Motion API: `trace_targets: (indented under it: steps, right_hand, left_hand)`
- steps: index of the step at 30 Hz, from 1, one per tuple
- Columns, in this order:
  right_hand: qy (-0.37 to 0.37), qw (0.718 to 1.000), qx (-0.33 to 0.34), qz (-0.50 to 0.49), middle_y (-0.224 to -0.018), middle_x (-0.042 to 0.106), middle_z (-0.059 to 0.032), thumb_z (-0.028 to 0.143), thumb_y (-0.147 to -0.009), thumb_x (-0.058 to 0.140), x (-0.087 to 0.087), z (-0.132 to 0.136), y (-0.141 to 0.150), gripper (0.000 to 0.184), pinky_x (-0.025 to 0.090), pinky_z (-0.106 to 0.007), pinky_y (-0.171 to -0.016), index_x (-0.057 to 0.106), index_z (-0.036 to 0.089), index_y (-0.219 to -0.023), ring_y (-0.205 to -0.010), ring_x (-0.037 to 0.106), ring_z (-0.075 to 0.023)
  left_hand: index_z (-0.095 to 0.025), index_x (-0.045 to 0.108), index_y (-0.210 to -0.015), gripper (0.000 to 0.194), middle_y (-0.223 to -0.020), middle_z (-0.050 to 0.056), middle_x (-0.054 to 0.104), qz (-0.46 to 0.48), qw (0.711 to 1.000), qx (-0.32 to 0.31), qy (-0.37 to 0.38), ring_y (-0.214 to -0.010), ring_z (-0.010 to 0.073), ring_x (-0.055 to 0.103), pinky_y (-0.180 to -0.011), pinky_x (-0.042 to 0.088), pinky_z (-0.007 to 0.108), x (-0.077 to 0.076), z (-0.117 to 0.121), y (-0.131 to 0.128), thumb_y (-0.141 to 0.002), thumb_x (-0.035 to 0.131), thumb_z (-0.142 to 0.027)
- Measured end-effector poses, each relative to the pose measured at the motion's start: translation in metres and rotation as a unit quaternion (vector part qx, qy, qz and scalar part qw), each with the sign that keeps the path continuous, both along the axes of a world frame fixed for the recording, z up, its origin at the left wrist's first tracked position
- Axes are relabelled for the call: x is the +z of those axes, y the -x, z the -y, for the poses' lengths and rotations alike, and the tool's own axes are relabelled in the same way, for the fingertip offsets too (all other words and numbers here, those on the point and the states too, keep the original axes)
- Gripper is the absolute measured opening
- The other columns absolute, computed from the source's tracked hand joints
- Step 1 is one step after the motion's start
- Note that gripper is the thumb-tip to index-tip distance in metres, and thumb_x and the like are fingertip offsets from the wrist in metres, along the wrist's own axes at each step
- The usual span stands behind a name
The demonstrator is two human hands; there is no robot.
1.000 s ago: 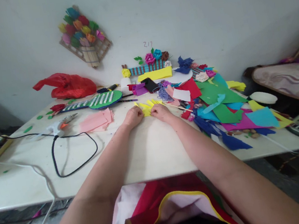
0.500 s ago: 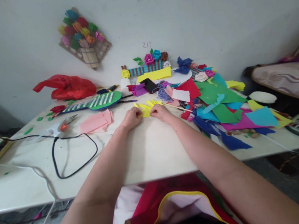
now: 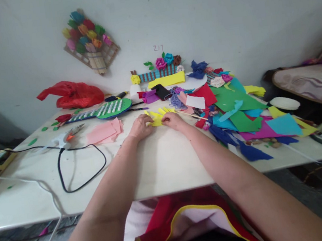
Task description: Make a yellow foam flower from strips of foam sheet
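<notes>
Between my two hands is a strip of yellow crepe paper (image 3: 157,118), its far edge cut into several upright tabs. My left hand (image 3: 142,127) pinches the strip's left end, fingers curled inward. At the other end, my right hand (image 3: 173,120) grips the paper between thumb and fingers. Both hands are low over the white table, and the fingertips are partly hidden behind the knuckles. A thin wooden stick (image 3: 192,115) lies just right of my right hand. Left of my left hand rests a stack of pink paper pieces (image 3: 104,131).
A glue gun (image 3: 62,141) with a looped black cord and pliers lie at left. Behind are a green guitar-shaped craft (image 3: 114,108), a red plastic bag (image 3: 78,94) and a black phone (image 3: 162,92). Coloured paper scraps (image 3: 238,101) heap up at right, near a white bowl (image 3: 285,103).
My left hand's fingers have shifted slightly on the yellow paper. The right hand stays nearly still, and the whole view has moved very slightly.
</notes>
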State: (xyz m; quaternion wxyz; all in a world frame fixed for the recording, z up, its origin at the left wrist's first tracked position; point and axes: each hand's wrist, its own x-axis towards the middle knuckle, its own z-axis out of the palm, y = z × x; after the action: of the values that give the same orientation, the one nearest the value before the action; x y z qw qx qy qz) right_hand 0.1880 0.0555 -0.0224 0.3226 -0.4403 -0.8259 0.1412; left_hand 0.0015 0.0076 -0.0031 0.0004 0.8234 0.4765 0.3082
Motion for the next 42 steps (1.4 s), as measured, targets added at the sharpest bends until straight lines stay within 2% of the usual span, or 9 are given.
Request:
trace_targets:
  steps: [4,10,18,24,29,36,42]
  right_hand:
    - [-0.009,1.000,0.003,0.018,-0.077,0.065,-0.0056,0.017,-0.069,0.060,0.003,0.003,0.000,0.008,0.043,-0.026,-0.072,0.067,0.015,-0.072,-0.075,0.058,-0.0148]
    - [-0.005,1.000,0.006,0.008,-0.075,0.064,-0.0051,0.022,-0.069,0.061,0.002,0.002,0.001,0.009,0.043,-0.026,-0.071,0.064,0.015,-0.063,-0.073,0.057,-0.0143]
    - [0.000,0.999,0.025,-0.035,-0.074,0.062,-0.0027,0.015,-0.066,0.060,-0.002,0.000,-0.001,0.004,0.043,-0.024,-0.067,0.064,0.016,-0.067,-0.067,0.055,-0.0117]
    - [0.018,0.996,0.036,-0.081,-0.079,0.065,-0.0050,0.009,-0.069,0.051,0.001,0.001,-0.006,0.015,0.044,-0.026,-0.074,0.065,0.014,-0.069,-0.076,0.058,-0.0137]
    - [0.039,0.992,0.056,-0.101,-0.084,0.066,-0.0051,0.008,-0.066,0.054,0.003,0.000,-0.010,0.012,0.045,-0.028,-0.079,0.064,0.015,-0.064,-0.081,0.060,-0.0145]
    - [0.007,0.993,0.081,-0.085,-0.074,0.064,-0.0053,0.011,-0.063,0.059,0.004,0.004,-0.010,0.011,0.045,-0.027,-0.074,0.058,0.015,-0.053,-0.079,0.060,-0.0158]
    - [0.005,0.994,0.075,-0.082,-0.078,0.064,-0.0053,0.011,-0.066,0.056,0.001,0.001,-0.009,0.013,0.044,-0.026,-0.070,0.057,0.015,-0.053,-0.075,0.059,-0.0139]
  left_hand:
    - [-0.015,0.067,-0.077,0.029,-0.085,0.007,0.064,0.007,0.999,0.035,0.039,-0.083,0.0195,0.059,-0.082,0.047,0.031,-0.002,0.000,0.002,-0.057,0.046,-0.013]
    - [-0.015,0.066,-0.073,0.025,-0.085,0.005,0.064,0.045,0.997,0.034,0.060,-0.080,0.0168,0.059,-0.078,0.047,0.027,-0.004,0.000,0.005,-0.057,0.047,-0.015]
    - [-0.016,0.064,-0.071,0.015,-0.082,0.004,0.063,0.057,0.995,0.030,0.080,-0.077,0.0155,0.058,-0.076,0.047,0.027,-0.003,-0.001,0.006,-0.060,0.053,-0.020]
    - [-0.016,0.062,-0.068,0.011,-0.081,0.003,0.062,0.071,0.993,0.024,0.089,-0.074,0.0140,0.057,-0.074,0.046,0.026,-0.006,-0.005,0.007,-0.064,0.053,-0.022]
    - [-0.016,0.062,-0.067,0.011,-0.080,0.004,0.062,0.065,0.994,0.027,0.083,-0.073,0.0141,0.057,-0.072,0.045,0.026,-0.007,-0.007,0.007,-0.066,0.052,-0.022]
    - [-0.016,0.062,-0.070,0.012,-0.080,0.003,0.062,0.057,0.993,0.038,0.092,-0.072,0.0137,0.056,-0.069,0.044,0.025,-0.006,-0.007,0.006,-0.066,0.054,-0.024]
    - [-0.016,0.063,-0.069,0.012,-0.078,0.003,0.060,0.052,0.993,0.049,0.098,-0.070,0.0137,0.055,-0.068,0.043,0.025,-0.004,-0.007,0.002,-0.064,0.058,-0.026]
